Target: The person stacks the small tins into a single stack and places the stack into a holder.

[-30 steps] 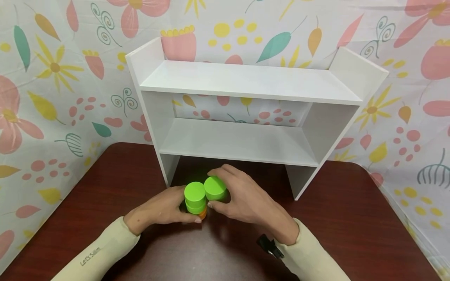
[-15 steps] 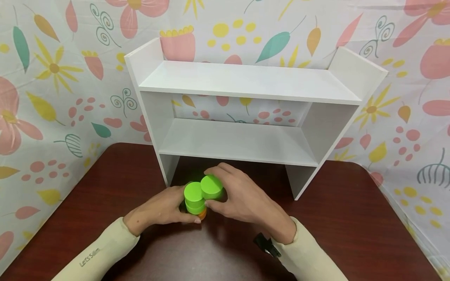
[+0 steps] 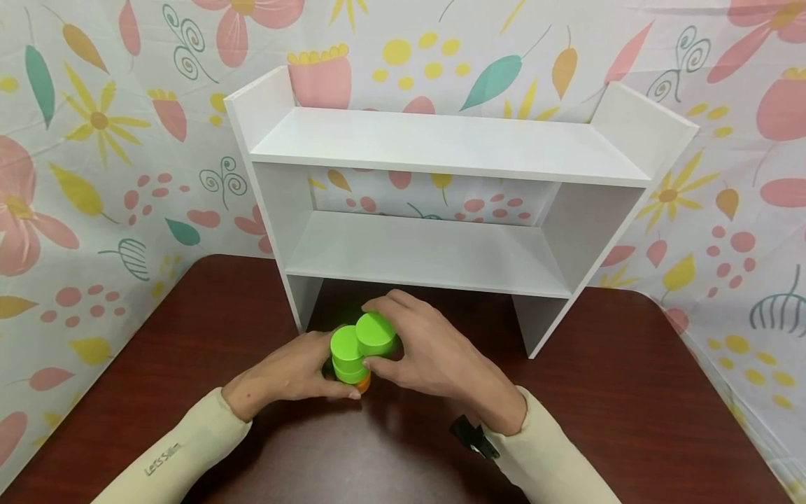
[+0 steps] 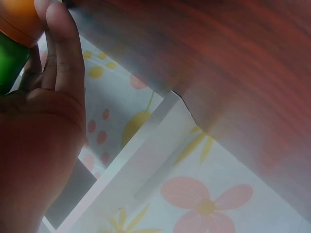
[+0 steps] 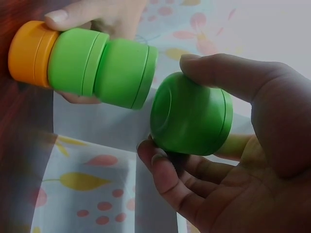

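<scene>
An orange round jar (image 5: 30, 53) stands on the table at the bottom of a stack. A lower green jar (image 5: 73, 60) and an upper green jar (image 5: 124, 73) sit above it. My left hand (image 3: 292, 369) holds the stack low down, its thumb across the join of the orange and lower green jars, as the right wrist view shows. My right hand (image 3: 434, 353) grips another green jar (image 5: 192, 116) between thumb and fingers. In the right wrist view a small gap separates its base from the top of the stack; in the head view it overlaps the upper jar.
A white two-tier shelf (image 3: 434, 255) stands behind the hands on the dark red-brown table (image 3: 642, 392). Floral cloth (image 3: 94, 196) covers the walls around it. A black clip (image 3: 474, 437) hangs at the right sleeve.
My right hand has brought its green jar slightly left and up, closer over the stack's top. The left hand and the stack have stayed in place.
</scene>
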A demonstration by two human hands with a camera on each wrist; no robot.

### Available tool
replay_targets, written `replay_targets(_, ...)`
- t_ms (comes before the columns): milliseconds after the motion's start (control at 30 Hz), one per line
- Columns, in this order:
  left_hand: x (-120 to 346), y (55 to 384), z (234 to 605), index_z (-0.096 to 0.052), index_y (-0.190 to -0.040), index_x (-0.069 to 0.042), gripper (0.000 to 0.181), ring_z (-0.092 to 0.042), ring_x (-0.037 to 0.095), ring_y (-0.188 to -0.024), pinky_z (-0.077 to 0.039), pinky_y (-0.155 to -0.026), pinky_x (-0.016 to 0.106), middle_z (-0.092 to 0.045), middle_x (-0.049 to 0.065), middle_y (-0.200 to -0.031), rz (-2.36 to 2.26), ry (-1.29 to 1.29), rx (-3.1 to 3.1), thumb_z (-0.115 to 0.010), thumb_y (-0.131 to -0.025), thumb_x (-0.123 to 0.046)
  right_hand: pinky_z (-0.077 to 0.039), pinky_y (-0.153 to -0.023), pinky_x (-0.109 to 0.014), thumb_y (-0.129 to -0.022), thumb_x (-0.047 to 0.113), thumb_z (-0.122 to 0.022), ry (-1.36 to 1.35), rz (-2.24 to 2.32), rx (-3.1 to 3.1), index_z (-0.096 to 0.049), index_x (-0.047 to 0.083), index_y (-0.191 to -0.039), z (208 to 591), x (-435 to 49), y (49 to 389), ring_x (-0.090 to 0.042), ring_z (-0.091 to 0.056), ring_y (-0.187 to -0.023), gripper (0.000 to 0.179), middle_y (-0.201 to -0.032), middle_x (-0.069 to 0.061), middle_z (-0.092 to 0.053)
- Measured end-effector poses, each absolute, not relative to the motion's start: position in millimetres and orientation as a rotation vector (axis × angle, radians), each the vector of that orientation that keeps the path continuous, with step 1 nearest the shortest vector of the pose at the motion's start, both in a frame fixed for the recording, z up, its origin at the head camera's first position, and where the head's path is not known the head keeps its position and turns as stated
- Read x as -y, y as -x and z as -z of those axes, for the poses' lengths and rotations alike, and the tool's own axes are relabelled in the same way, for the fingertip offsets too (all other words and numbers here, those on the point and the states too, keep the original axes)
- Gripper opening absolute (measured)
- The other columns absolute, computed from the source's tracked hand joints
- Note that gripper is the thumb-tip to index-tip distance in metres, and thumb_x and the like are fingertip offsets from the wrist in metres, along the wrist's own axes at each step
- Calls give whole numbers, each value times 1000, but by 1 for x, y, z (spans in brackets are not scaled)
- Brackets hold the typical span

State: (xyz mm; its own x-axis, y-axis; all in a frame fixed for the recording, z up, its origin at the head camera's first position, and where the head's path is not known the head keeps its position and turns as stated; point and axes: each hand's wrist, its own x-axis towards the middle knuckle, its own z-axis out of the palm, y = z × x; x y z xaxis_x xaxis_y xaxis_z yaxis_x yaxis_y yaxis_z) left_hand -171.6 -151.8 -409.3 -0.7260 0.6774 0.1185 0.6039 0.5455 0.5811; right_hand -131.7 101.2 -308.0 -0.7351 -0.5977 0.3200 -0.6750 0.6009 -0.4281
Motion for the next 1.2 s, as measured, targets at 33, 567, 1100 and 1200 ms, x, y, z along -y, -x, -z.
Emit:
replay_targets(33, 152, 172, 409, -60, -131, -36, 61, -66, -1, -100, -57, -93, 30, -67, -25, -112, -927, -1107, -2653, -92, -81, -50, -54, -83, -27, -83, 25, -91, -1069, -805, 2680, -66, 8, -133, 308, -101, 132, -10, -59, -94, 58, -113, 3, -62)
replay_targets(567, 152, 172, 410, -58, -128, -37, 61, -67, 0, -96, -57, -90, 29, -67, -25, -108, -951, -1096, -2634, -93, -80, -49, -54, -82, -26, -83, 24, -90, -1069, -821, 2683, -65, 9, -135, 304, -92, 132, -10, -58, -94, 60, -117, 3, -63)
replay_targets(1100, 152, 172, 409, -58, -128, -38, 59, -67, 0, -98, -57, -91, 29, -67, -24, -109, -953, -1104, -2618, -92, -81, -48, -54, -82, -26, -83, 23, -90, -1067, -865, 2682, -65, 11, -136, 301, -86, 132, -9, -58, -94, 60, -117, 4, -62)
replay_targets(1200, 151, 171, 409, -59, -128, -38, 58, -67, 0, -100, -57, -92, 30, -67, -25, -111, -957, -1106, -2612, -92, -82, -46, -54, -82, -27, -83, 22, -91, -1067, -868, 2683, -65, 12, -136, 301, -85, 133, -9, -58, -95, 60, -117, 4, -62)
